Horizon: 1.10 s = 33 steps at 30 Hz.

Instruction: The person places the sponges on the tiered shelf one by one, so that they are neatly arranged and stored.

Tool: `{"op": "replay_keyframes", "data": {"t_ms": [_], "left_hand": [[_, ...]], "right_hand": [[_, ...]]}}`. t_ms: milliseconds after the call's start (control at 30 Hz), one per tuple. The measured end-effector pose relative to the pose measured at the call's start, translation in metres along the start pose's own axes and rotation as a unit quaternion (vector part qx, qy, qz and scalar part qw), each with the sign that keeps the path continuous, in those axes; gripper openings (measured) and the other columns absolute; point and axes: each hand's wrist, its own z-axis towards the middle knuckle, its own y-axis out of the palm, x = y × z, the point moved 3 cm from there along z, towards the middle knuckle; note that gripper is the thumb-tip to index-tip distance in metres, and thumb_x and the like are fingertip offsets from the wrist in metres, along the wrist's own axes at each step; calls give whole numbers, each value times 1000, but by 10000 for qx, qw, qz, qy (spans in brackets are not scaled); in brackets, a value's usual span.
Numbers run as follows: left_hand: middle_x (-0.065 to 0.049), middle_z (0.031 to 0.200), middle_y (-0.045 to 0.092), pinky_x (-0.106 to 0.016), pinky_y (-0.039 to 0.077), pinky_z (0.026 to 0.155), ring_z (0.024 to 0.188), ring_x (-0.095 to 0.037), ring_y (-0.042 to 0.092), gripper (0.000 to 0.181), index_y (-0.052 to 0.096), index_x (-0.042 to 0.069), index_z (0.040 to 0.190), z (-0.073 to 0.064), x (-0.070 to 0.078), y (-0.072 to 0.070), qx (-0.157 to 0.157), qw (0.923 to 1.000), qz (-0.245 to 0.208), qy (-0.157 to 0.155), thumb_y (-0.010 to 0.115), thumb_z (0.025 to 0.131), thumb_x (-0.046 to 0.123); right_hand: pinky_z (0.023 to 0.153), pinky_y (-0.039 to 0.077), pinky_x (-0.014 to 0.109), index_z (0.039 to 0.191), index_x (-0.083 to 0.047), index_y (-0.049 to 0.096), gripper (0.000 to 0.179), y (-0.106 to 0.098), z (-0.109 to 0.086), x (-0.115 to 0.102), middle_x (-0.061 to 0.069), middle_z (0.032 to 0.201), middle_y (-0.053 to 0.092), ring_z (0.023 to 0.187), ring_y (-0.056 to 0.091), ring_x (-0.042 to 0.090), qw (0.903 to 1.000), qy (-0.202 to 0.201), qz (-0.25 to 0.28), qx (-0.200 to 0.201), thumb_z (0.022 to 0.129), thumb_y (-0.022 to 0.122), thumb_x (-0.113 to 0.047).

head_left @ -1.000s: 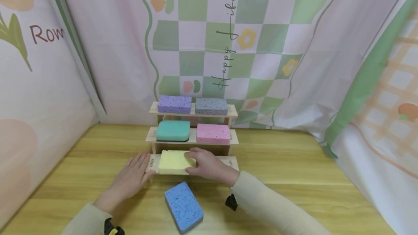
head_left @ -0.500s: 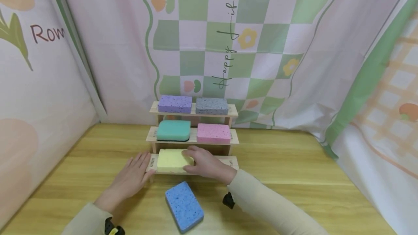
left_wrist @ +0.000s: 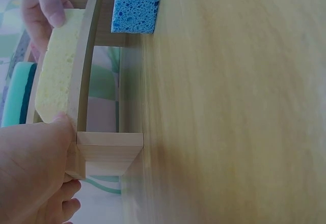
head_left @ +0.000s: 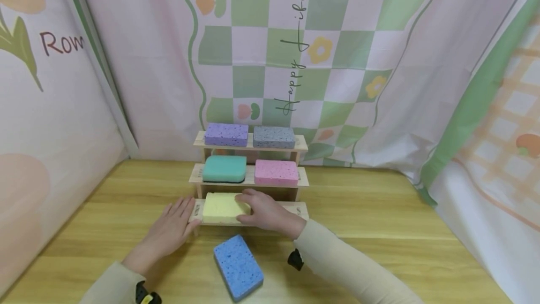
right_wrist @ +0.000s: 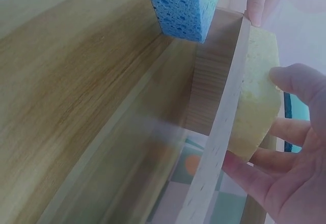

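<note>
A pale yellow sponge (head_left: 223, 208) lies on the lowest tier of a wooden three-tier shelf (head_left: 301, 210), toward its left end. My right hand (head_left: 270, 212) holds the sponge's right end, thumb at the front and fingers behind, as the right wrist view also shows. At the left end of that tier rests my left hand (head_left: 168, 226), its fingers straight and thumb spread to the front edge. In the left wrist view the left thumb (left_wrist: 61, 127) lies right at the sponge's near end. A speckled blue sponge (head_left: 238, 268) lies aslant on the table before the shelf.
On the middle tier are a teal sponge (head_left: 224, 169) with a dark underside and a pink sponge (head_left: 276, 172). The top tier bears a purple sponge (head_left: 226, 135) and a grey one (head_left: 274, 137). Behind the wooden table (head_left: 363, 201) hangs a checked curtain (head_left: 287, 50).
My right hand and the yellow sponge have shifted slightly left along the lowest tier, then stayed still over the last half second. The left hand has kept its place.
</note>
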Motion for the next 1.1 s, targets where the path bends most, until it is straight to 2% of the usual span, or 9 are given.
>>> {"op": "replay_keyframes", "data": {"t_ms": [300,500,700,800,967,1100], "left_hand": [[-27,142,29,-55,18,105,130,-42,26,61,30,-11,137,0,-1,1,8,10000,49,16,38,99,35],[-26,142,29,-55,18,105,130,-42,25,61,30,-11,138,0,-1,2,10,10000,59,4,38,99,36],[-26,142,29,-55,18,105,130,-42,26,60,30,-11,138,1,0,1,50,10000,10,8,39,99,35],[-26,142,29,-55,18,105,130,-42,25,60,30,-11,138,1,0,0,42,10000,-5,-2,39,99,35],[-26,142,29,-55,17,105,130,-42,25,61,30,-11,138,0,0,0,13,10000,-36,-24,38,99,36],[-26,142,28,-55,17,105,130,-42,25,62,29,-10,138,0,-1,0,10,10000,-40,-17,38,99,37]], "right_hand": [[92,44,36,131,-7,51,51,-1,-3,0,16,134,45,107,55,23,9996,229,25,-134,88,63,-32],[97,40,40,130,-8,52,54,-5,-8,2,17,136,43,119,46,28,9995,316,-76,36,85,65,-35],[98,38,39,129,-6,53,54,-13,-18,-2,15,136,44,123,42,27,9993,22,-184,318,84,66,-34],[99,38,39,128,-7,53,53,-17,-26,-5,14,135,45,123,42,27,9990,-112,-23,433,84,66,-33],[97,39,43,130,-8,52,52,-18,-40,-12,15,134,45,121,44,28,9987,-293,231,356,85,65,-33],[98,38,41,129,-8,53,52,-13,-51,-17,13,133,47,120,45,27,9980,-463,343,274,84,68,-30]]}}
